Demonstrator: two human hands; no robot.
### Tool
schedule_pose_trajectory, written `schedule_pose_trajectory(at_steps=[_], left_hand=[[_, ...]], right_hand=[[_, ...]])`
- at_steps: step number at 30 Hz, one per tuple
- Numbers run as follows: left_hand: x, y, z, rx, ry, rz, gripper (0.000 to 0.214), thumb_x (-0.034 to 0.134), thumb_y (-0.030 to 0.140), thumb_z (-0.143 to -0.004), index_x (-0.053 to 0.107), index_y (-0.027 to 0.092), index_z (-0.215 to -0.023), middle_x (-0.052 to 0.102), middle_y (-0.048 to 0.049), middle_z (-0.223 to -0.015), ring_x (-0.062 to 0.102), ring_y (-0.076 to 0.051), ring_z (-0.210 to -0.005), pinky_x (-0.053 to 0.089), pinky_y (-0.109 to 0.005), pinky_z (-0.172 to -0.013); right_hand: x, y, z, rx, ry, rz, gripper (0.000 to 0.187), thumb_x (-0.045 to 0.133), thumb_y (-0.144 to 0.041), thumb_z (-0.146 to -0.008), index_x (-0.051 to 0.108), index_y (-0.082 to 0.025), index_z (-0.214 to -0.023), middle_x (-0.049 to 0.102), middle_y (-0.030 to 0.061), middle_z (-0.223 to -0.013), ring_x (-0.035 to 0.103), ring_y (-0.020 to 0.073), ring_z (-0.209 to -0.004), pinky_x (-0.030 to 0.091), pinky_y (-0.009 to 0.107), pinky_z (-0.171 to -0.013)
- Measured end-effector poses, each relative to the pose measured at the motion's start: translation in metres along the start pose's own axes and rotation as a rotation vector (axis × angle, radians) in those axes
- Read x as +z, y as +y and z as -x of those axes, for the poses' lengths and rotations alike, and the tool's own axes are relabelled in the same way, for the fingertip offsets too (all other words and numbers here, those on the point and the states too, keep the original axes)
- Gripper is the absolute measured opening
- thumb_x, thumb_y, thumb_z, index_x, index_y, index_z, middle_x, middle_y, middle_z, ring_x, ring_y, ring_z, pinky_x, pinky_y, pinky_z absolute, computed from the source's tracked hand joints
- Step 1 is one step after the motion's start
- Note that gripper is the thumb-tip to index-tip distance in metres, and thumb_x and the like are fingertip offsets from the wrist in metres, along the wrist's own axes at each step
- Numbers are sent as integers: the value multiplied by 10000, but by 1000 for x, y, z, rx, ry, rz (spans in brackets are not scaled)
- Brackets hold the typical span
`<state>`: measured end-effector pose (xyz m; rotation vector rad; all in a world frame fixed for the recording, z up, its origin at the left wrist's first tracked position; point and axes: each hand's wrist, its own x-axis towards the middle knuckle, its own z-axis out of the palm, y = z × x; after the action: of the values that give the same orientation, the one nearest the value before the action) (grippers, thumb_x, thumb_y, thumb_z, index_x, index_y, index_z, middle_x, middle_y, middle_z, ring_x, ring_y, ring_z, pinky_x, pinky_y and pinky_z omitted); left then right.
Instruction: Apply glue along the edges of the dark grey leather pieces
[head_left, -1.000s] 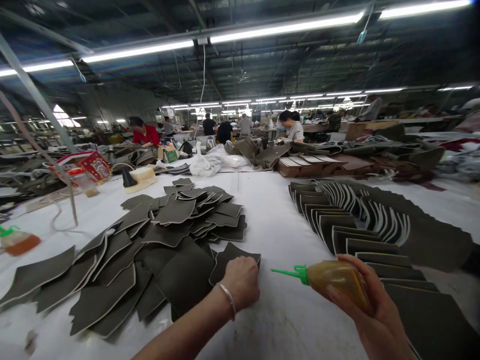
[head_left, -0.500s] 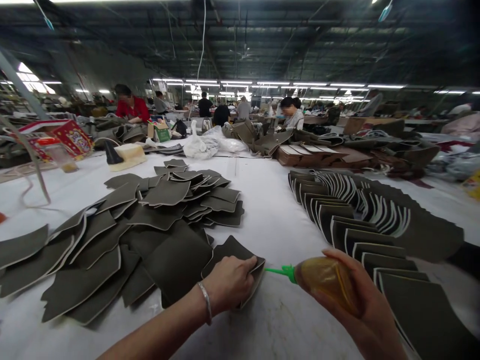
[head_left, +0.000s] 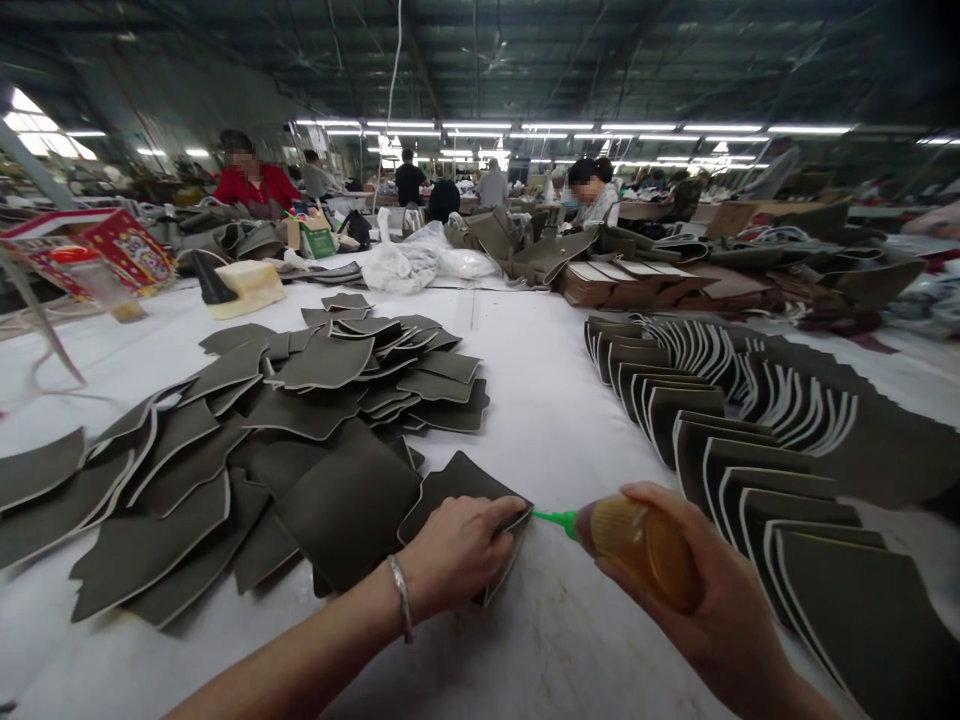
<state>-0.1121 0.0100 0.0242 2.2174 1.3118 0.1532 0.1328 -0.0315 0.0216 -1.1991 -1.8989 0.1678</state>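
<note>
Toward the surface's [head_left: 577, 640] near edge, our left hand [head_left: 459, 553], forefinger outstretched, pins a pliable-looking panel [head_left: 465, 480]; our right hand [head_left: 716, 590] clasps the squeezable-looking bottle's [head_left: 637, 545] belly.

I've got one head-worn view, facing forward and down across the white table [head_left: 517, 370] from above its near side. Left hand [head_left: 456, 550] and right hand [head_left: 712, 610] sit close, low in frame; table recedes mid-frame, ceiling [head_left: 517, 60] far off up top.

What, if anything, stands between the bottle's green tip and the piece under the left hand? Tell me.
Nothing visible. The right hand holds the bottle, its green tip at the edge of the dark piece under the left hand; contact is unclear.
</note>
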Motion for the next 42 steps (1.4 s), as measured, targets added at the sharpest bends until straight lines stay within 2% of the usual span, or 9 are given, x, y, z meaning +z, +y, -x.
schedule_pose_trajectory(at_steps=[9,13,19,24,29,31,35,39,42], left_hand=[[3,-2,-4,-12,-17,5,519,423,206,-877,575,278,-1368,720,-56,-1182,686,-289,-1050,515,-418,-946],[5,-2,-2,-41,-1,-36,520,412,215,-893,524,233,-1401,733,-90,-1124,701,-314,-1001,535,-446,-903],[7,-1,-1,-47,7,-15,498,432,227,-898,553,233,-1381,686,-77,-1257,668,-289,-1107,511,-426,-990],[10,0,1,-35,22,-2,501,421,227,-907,549,198,-1391,655,-93,-1310,635,-289,-1174,488,-445,-1043],[9,0,2,-26,12,-13,526,420,189,-887,539,182,-1399,634,-105,-1339,629,-302,-1184,496,-467,-1039],[9,-1,3,-15,13,-10,532,415,179,-881,541,173,-1398,638,-107,-1333,630,-300,-1183,496,-466,-1041],[8,-1,5,8,23,6,539,414,186,-889,526,154,-1415,634,-120,-1335,627,-296,-1190,493,-461,-1048],[6,1,7,-2,17,6,535,414,190,-900,519,140,-1422,638,-131,-1326,612,-301,-1211,473,-467,-1069],[5,2,8,4,19,9,531,404,183,-911,512,131,-1428,637,-134,-1323,620,-296,-1198,481,-458,-1061]], right_hand=[[6,9,11,159,54,-33,434,687,-494,-893,547,-284,-1246,634,49,-1114,645,245,-887,543,366,-833],[2,7,11,282,29,-114,424,708,-503,-882,555,-294,-1217,622,28,-1094,641,209,-868,555,295,-788],[3,9,12,355,77,-139,475,723,-532,-851,548,-306,-1231,613,17,-1064,622,185,-807,550,259,-705],[3,-5,14,504,48,-229,457,715,-563,-842,561,-321,-1198,609,-12,-1046,608,172,-826,528,253,-779],[2,1,13,445,46,-282,449,748,-516,-837,575,-303,-1192,632,2,-1007,637,162,-799,549,200,-699],[3,-1,13,467,63,-295,445,750,-518,-832,580,-307,-1186,631,1,-1030,633,162,-828,542,192,-713],[5,-10,16,568,-19,-403,448,711,-553,-854,558,-331,-1213,610,-20,-983,592,148,-802,517,186,-698],[6,-9,19,501,-11,-410,437,739,-512,-851,564,-323,-1204,618,-10,-1006,607,153,-798,528,189,-684],[7,-15,21,550,-23,-451,442,722,-537,-857,556,-319,-1204,614,-15,-985,594,147,-782,514,189,-688]])
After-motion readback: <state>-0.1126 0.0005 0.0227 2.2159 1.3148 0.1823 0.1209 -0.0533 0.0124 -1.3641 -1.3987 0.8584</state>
